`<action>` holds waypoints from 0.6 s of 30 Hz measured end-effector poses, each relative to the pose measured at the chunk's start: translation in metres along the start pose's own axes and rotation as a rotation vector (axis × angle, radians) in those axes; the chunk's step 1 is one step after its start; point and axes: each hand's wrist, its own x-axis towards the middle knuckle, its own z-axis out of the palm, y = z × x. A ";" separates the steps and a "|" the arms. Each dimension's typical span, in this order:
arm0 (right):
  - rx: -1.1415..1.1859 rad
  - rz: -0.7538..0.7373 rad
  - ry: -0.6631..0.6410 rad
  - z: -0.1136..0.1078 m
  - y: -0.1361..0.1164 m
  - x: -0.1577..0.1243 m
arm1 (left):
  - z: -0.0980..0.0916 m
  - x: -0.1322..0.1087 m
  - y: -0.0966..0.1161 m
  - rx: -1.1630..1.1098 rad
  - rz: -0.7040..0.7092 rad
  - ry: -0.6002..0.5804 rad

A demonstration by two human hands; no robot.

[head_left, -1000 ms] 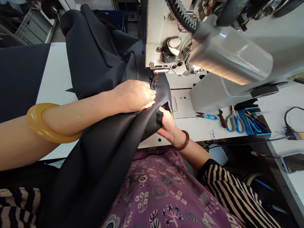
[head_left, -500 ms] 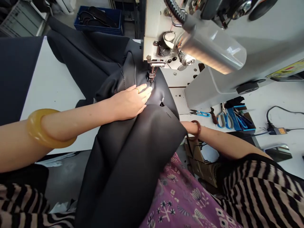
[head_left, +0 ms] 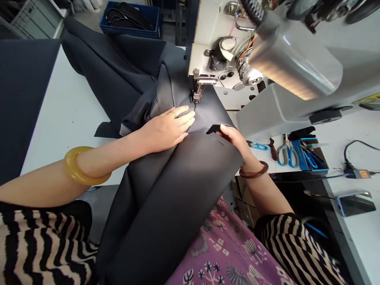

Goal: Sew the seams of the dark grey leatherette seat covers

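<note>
My left hand [head_left: 168, 128] lies flat and spread on the black fabric [head_left: 178, 190], palm down, gripping nothing; its fingertips sit just in front of the presser foot [head_left: 196, 97], close to it but apart from it. My right hand [head_left: 234, 144] is at the fabric's right edge with the thumb on top of a small flap; the other fingers are hidden under the cloth, so I think it is a pinch, though I cannot see it closed. The fabric runs from my lap up over the table [head_left: 68, 114] and under the foot of the sewing machine [head_left: 276, 107], with more of it heaped behind and to the left.

To do this well, I judge the flat hand should press lightly and steer rather than drag; the fingertips should stay clear of the needle; the right hand should hold the edge level and taut, so the layers feed without puckering. Scissors [head_left: 283, 152] lie on the table to the right, well apart from the work.
</note>
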 end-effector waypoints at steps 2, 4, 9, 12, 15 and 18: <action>0.001 -0.012 -0.013 0.000 -0.001 0.003 | 0.002 0.002 -0.001 0.046 0.004 0.025; 0.027 -0.030 -0.030 -0.002 -0.002 0.011 | 0.004 0.005 -0.001 0.072 -0.005 0.051; 0.023 -0.104 -0.037 -0.010 -0.002 0.038 | 0.008 0.010 -0.002 0.065 -0.032 0.109; 0.020 -0.130 0.048 -0.010 -0.008 0.052 | 0.011 0.012 -0.006 0.082 -0.068 0.160; 0.038 -0.103 0.077 -0.007 -0.018 0.064 | 0.013 0.011 -0.010 0.090 -0.069 0.208; 0.042 -0.076 0.046 -0.008 -0.021 0.073 | 0.011 0.009 -0.012 0.114 0.003 0.207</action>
